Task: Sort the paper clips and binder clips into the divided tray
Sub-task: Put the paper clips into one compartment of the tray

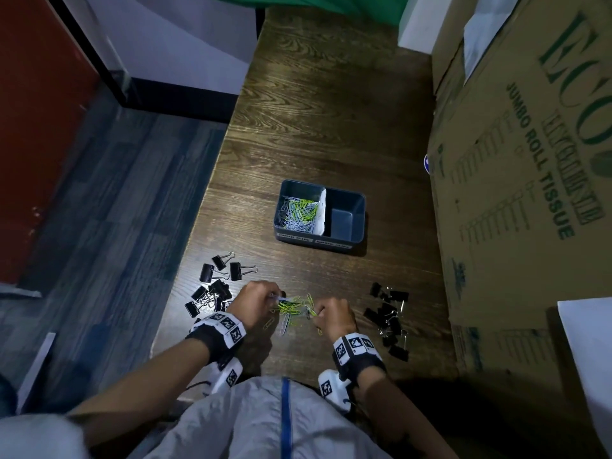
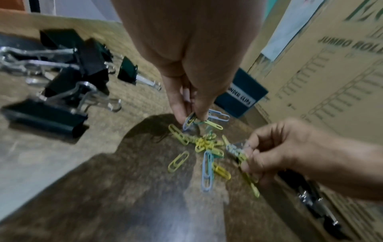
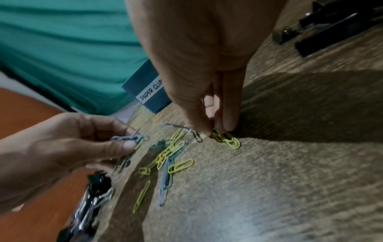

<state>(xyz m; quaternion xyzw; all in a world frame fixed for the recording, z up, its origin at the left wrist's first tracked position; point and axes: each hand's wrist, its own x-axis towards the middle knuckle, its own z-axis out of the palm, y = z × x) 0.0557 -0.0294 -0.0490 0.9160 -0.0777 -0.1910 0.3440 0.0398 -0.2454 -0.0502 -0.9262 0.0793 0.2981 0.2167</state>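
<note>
Loose yellow, green and blue paper clips (image 1: 291,308) lie in a small heap on the wooden table between my hands. My left hand (image 1: 276,294) pinches a few of them (image 2: 189,121) at the heap's far left. My right hand (image 1: 318,314) pinches yellow clips (image 3: 225,138) against the table at the heap's right. The dark divided tray (image 1: 318,241) stands farther back; its left compartment holds many paper clips (image 1: 298,210), and its right one shows only bare floor. Black binder clips lie in a left pile (image 1: 215,286) and a right pile (image 1: 389,323).
A big cardboard box (image 1: 530,193) walls off the table's right side, close to the right binder clips. The table's left edge (image 1: 185,260) runs just beside the left pile, with floor below. A green cloth (image 1: 331,5) hangs at the far end.
</note>
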